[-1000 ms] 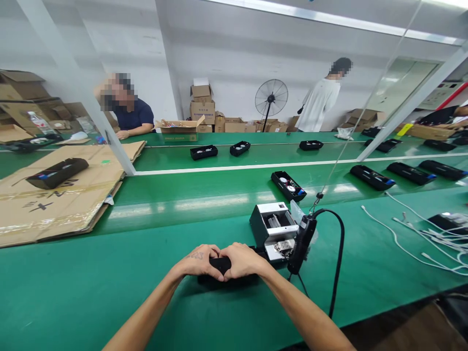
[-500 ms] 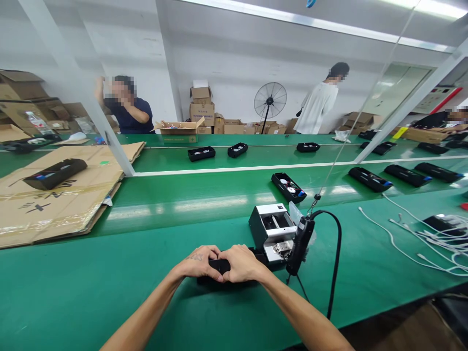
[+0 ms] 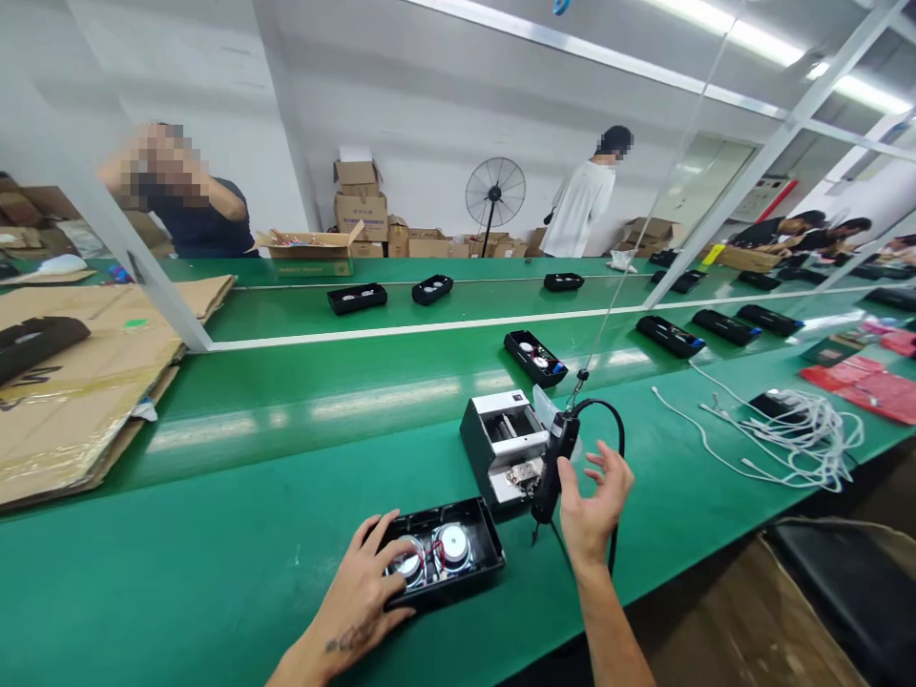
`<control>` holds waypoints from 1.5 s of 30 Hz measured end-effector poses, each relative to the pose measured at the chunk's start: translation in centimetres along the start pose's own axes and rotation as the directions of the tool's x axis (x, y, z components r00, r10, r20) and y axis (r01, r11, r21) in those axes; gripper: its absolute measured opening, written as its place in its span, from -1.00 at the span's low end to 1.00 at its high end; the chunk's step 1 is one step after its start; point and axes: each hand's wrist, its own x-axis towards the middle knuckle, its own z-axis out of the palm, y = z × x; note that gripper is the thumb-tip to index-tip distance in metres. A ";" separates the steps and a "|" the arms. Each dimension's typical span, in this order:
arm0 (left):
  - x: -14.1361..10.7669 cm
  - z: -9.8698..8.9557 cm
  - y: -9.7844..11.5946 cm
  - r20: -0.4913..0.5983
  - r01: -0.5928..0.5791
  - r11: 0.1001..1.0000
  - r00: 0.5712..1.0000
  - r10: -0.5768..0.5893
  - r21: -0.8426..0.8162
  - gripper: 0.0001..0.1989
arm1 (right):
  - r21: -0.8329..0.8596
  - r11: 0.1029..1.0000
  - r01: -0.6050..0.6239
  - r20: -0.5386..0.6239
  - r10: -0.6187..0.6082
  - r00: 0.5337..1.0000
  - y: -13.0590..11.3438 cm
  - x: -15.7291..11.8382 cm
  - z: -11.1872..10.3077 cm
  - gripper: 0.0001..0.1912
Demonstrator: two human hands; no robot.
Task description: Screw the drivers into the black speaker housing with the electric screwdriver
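A black speaker housing (image 3: 467, 578) lies open side up on the green bench, with two round speaker drivers (image 3: 452, 547) and red wires inside. My left hand (image 3: 366, 577) grips its left end, fingers over the rim and thumb along the near side. A black electric screwdriver (image 3: 555, 468) hangs upright from a cable, its bit pointing down. Just right of the screwdriver, my right hand (image 3: 595, 501) is open with fingers spread, holding nothing. Behind the housing stands a white and black screw feeder (image 3: 505, 444).
Tangled white cables (image 3: 808, 439) lie on the right of the bench, near red plastic bags (image 3: 869, 386). Flattened cardboard (image 3: 107, 382) is stacked at left. More black housings (image 3: 535, 358) sit across the green line. Two people are on the far side; others are at far right.
The housing now shows its open side and speaker drivers. My right hand has left it and moved right to the screwdriver; my left hand has shifted to its left end. The view has turned right.
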 end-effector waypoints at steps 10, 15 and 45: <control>-0.5 0.3 1.0 -0.111 -0.085 0.991 0.989 0.097 0.104 -0.68 | 0.132 0.971 -0.199 0.402 0.131 0.906 3.1 -0.8 0.8 -0.56; -1.1 1.4 0.4 -0.167 -0.070 0.993 0.982 0.085 0.090 -0.70 | 0.213 0.949 -0.233 0.584 0.067 0.809 1.4 -1.2 0.7 -0.77; 0.5 2.0 0.4 -0.246 0.029 0.999 0.969 -0.022 0.028 -0.73 | 0.563 0.746 -0.355 0.434 0.099 0.895 -4.6 -0.9 -1.1 -0.69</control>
